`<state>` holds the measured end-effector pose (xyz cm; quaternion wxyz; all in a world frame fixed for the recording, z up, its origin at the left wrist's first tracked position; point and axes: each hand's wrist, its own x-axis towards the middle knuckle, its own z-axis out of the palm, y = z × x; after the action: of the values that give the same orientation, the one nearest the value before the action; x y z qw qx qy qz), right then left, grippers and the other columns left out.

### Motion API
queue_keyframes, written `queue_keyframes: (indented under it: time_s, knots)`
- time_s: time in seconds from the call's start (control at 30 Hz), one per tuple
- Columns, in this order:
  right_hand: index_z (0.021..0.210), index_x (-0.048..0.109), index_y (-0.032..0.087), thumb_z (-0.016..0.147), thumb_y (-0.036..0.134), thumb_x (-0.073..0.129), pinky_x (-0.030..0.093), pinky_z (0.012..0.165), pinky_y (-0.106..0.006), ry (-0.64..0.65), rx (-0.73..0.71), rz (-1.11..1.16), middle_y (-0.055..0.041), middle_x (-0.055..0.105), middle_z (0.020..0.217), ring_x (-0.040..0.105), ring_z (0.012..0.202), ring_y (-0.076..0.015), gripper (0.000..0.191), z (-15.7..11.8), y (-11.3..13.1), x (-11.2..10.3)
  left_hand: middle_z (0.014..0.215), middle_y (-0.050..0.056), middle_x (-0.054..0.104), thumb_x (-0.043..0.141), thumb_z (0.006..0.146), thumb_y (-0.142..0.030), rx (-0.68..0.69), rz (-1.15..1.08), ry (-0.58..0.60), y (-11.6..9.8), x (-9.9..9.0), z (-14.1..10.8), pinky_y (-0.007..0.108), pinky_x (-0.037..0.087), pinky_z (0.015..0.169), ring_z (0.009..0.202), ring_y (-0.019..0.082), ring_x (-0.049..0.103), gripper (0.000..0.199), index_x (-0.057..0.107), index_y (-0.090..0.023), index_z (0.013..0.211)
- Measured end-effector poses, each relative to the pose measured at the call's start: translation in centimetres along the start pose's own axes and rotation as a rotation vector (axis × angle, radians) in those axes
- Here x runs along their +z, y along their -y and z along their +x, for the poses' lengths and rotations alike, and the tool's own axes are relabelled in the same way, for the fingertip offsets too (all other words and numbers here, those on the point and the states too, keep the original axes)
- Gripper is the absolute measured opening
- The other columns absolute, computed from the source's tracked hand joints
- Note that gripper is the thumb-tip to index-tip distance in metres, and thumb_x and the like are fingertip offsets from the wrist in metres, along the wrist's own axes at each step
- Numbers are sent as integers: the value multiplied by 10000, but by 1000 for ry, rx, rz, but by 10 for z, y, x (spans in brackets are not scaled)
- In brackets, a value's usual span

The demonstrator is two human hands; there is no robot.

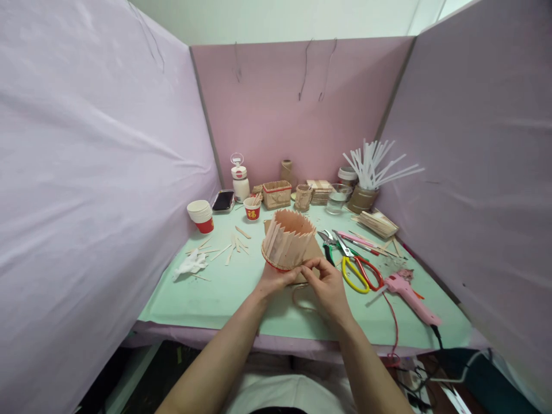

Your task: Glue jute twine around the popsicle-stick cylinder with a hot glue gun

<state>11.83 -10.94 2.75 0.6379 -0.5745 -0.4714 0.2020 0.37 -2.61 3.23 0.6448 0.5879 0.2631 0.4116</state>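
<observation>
Cradling the stick-walled cup (284,247) above the near middle of the desk (194,302) with the left hand (276,278), and pinching at its lower rim with the right hand (328,284), both hands close together. Could skew that rim through a loose left grip, or snag the slack cord (294,300) on the right wrist. Could scorch the green surface by resting a hot glue gun (411,298) there. Seen beyond: scissors (366,288), stacked paper cups (204,224), white straws (371,167), then a pink back wall (267,115).

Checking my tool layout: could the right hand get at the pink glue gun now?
Probably yes: the glue gun lies with its handle uncovered, past low-lying scissors, though the right hand is busy beside the stick-walled cup.
</observation>
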Motion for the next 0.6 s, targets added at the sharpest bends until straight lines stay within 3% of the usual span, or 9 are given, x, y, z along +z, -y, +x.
queue_keyframes:
  time_s: [0.17,0.43,0.6]
  knots:
    - [729,584,191,792,308,609,426,664,-257,28,-15,48,11,598,708,552,698,-147,135,0,-5,5,1134,143,668,815,575,-331,-6,6,37,-1,-2,-2,501,429,1018,1106,317,597,575,621,-126,1076]
    - [725,583,198,805,345,600,460,656,-261,59,5,60,-1,608,715,573,707,-159,168,-3,-2,8,1119,140,674,847,498,-355,4,45,38,-1,-6,1,482,434,1013,1094,305,603,644,626,-136,1062]
    - [773,607,206,825,383,577,495,629,-283,110,59,61,-20,642,729,607,699,-181,187,-7,-6,8,1115,148,662,842,490,-306,43,83,-34,-3,-5,2,472,420,1019,1108,310,584,606,612,-132,1023]
